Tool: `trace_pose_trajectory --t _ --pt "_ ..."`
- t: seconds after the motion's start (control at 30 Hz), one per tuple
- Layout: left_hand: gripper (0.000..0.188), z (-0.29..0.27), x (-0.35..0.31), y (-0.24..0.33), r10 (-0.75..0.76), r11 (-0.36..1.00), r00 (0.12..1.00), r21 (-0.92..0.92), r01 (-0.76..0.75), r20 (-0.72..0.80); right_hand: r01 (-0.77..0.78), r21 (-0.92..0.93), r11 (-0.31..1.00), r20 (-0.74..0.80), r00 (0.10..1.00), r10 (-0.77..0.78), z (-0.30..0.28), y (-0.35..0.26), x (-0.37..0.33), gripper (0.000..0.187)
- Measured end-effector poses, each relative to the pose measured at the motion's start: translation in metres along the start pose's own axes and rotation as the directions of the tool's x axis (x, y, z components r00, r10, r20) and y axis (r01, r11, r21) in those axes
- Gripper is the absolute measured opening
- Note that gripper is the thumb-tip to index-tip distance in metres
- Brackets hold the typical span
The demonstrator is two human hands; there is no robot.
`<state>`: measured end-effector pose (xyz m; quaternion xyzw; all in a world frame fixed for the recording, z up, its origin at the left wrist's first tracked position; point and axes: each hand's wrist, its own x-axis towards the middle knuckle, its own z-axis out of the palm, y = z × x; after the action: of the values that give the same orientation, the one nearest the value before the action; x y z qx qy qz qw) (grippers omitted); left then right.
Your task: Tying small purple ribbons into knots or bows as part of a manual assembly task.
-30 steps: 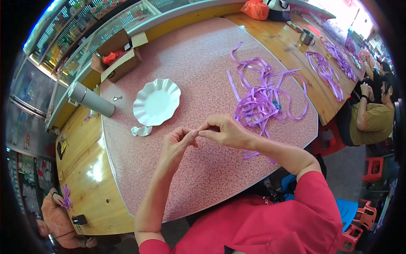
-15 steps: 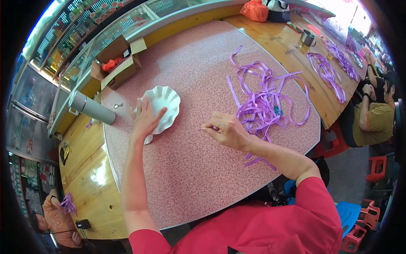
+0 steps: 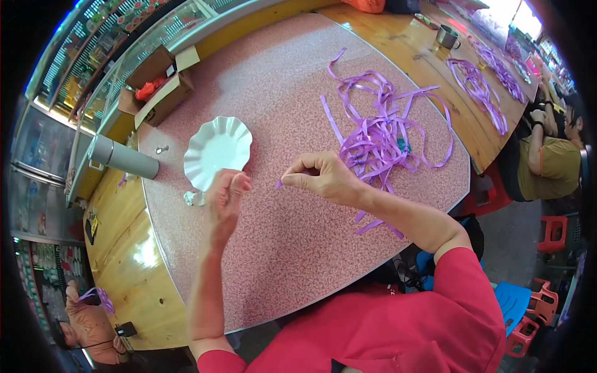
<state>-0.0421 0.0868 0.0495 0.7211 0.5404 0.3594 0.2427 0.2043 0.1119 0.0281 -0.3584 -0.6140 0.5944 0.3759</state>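
My right hand (image 3: pixel 320 177) is over the middle of the pink speckled table (image 3: pixel 280 261), thumb and forefinger pinched on a small purple piece (image 3: pixel 278 184) that looks like ribbon. Only its tip shows below the fingers. Beside it on the left, my left hand (image 3: pixel 227 199) is smeared by motion, so its fingers cannot be read clearly. It overlaps the near rim of a white wavy-edged dish (image 3: pixel 217 146). A tangled heap of purple ribbons (image 3: pixel 382 137) lies right of my right hand, with a small green thing (image 3: pixel 403 145) among the strands.
A crumpled white scrap (image 3: pixel 194 198) lies near the dish. A grey bottle (image 3: pixel 127 158) and an open cardboard box (image 3: pixel 163 99) stand at the left. More ribbons (image 3: pixel 476 93) and a metal mug (image 3: pixel 447 37) are on the wooden table. Other people sit at both sides.
My left hand has drawn back from over the dish toward my right hand, leaving more of the dish in sight. My right hand has shifted slightly left, still pinching. The whole view has shifted a little.
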Motion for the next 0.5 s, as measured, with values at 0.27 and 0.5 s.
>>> trace_pose_trajectory --t 0.27,0.5 --pt "0.066 0.038 -0.024 0.034 -0.175 0.866 0.944 -0.412 0.283 0.281 0.236 -0.129 0.963 0.051 0.972 -0.231 0.008 -0.006 -0.009 0.010" --pt "0.033 0.051 -0.033 0.021 -0.163 0.818 0.969 -0.523 0.237 0.185 0.375 -0.278 0.885 0.071 0.926 -0.370 0.007 -0.005 -0.010 0.011"
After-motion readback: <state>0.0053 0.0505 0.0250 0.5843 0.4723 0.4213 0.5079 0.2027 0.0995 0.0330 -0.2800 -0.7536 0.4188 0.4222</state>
